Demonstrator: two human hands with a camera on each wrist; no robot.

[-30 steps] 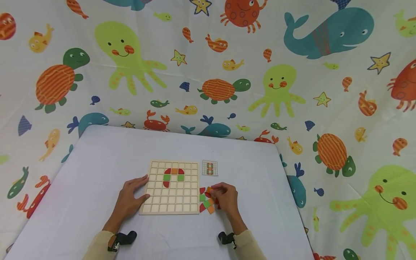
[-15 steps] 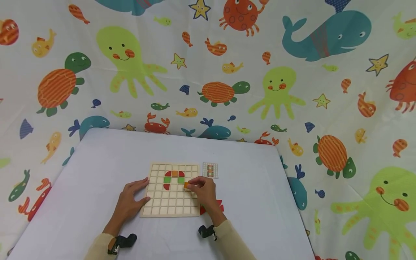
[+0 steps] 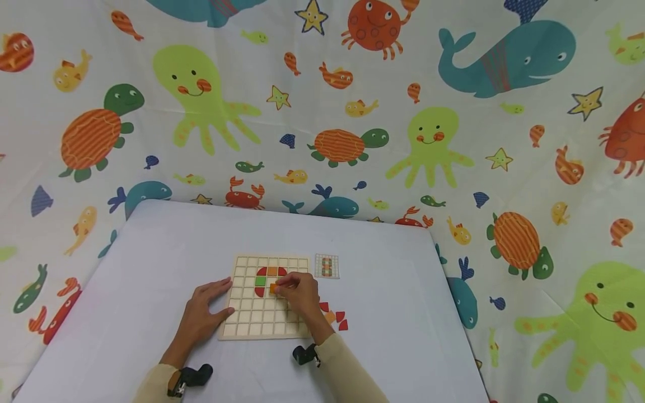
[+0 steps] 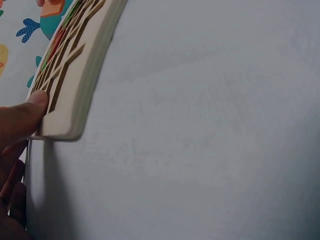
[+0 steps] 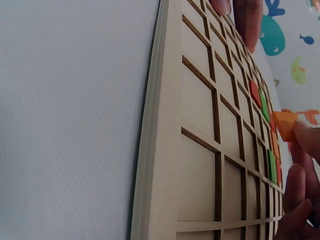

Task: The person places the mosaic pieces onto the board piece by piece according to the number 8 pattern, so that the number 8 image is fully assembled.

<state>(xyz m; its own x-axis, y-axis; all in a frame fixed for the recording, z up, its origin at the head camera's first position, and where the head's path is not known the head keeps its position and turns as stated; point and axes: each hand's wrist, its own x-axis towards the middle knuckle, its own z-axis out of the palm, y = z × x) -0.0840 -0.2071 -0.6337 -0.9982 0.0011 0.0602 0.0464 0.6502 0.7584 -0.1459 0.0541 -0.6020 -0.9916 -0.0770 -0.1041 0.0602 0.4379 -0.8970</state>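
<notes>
The right hand (image 3: 300, 293) pinches an orange square tile (image 3: 272, 288) between thumb and fingers, over the wooden grid board (image 3: 248, 315). Key relation: the held tile is just right of the lower red rounded piece (image 3: 259, 292), in the same column as the seated orange piece (image 3: 272, 271), toward the person from it. Right wrist view has it tilted, not flat in a cell; can't tell if an edge touches the board. Square, so no long axis; tilt and corner alignment to the cell walls look like what matters.

Right hand is clearly nearer, reaching in from the board's right side. Left hand (image 3: 203, 310) grasps nothing: fingers spread along the board's left edge, thumb on the near-left corner rim, likely steadying it.

Pattern card (image 3: 327, 266) lies on the surface (image 3: 393, 291), beside the far-right edge. Loose red pieces (image 3: 343, 324) lie right of the board, some hidden by the right arm.
</notes>
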